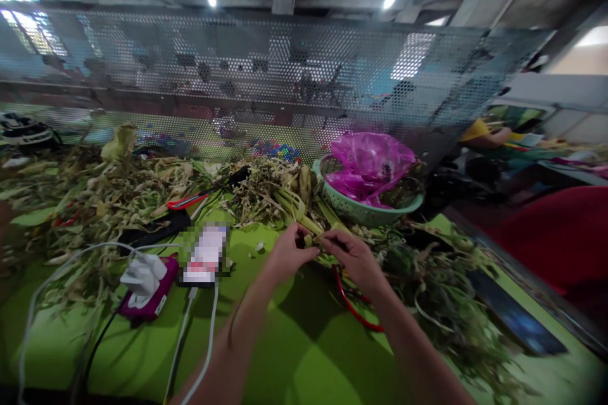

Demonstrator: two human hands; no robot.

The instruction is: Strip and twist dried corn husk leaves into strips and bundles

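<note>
Both of my hands meet over the green tabletop (304, 354), fingers pinched close together. A pale green, strip-like plant stalk (308, 226) runs between them; its exact kind I cannot make out. My left hand (289, 255) closes on one part of it with thumb and forefinger. From the other side my right hand (352, 258) pinches it too, with the fingertips partly hidden. Beyond the hands rises a heap of dried stalks and leaves (266, 186). Below my right hand curves a red loop-shaped handle (354, 310), its other end hidden under the hand.
A green basket (356, 207) holds a bright pink plastic bag (373, 161). To the left lie a phone (206, 256) on a cable, a purple power strip (152, 297) and a red-handled tool (187, 200). More plant cuttings (441, 291) and a dark flat device (517, 313) lie right.
</note>
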